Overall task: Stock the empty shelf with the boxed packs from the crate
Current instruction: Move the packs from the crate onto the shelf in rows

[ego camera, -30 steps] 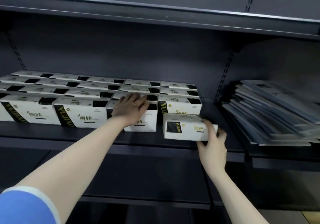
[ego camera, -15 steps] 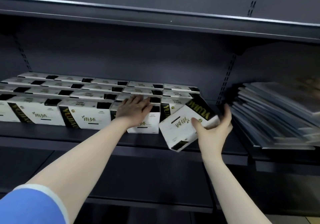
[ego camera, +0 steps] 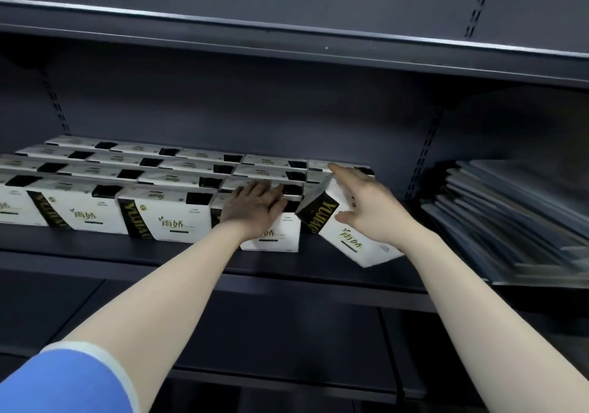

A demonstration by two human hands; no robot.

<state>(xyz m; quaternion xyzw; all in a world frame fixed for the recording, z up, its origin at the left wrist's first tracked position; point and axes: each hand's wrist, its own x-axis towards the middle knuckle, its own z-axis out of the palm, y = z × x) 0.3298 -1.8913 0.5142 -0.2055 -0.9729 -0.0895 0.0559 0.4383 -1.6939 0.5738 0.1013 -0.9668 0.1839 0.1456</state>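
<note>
shelf (ego camera: 191,262): matt dark metal | packs (ego camera: 172,218): smooth white card, glossy black bands | sleeve (ego camera: 63,384): blue cloth

Two bare forearms run up from the bottom of the view, with nothing on either wrist that can be made out: no watch, band or glove shows. The left hand (ego camera: 255,207) and the right hand (ego camera: 366,205) are both ungloved, and no rings can be made out on the fingers in view. The only clothing visible is a short sleeve (ego camera: 63,384) on the left upper arm, in the lower left corner: plain bright blue fabric, finished at its opening with a narrow pale, whitish cuff band that curves around the arm. The right arm shows no sleeve within the frame.
</note>
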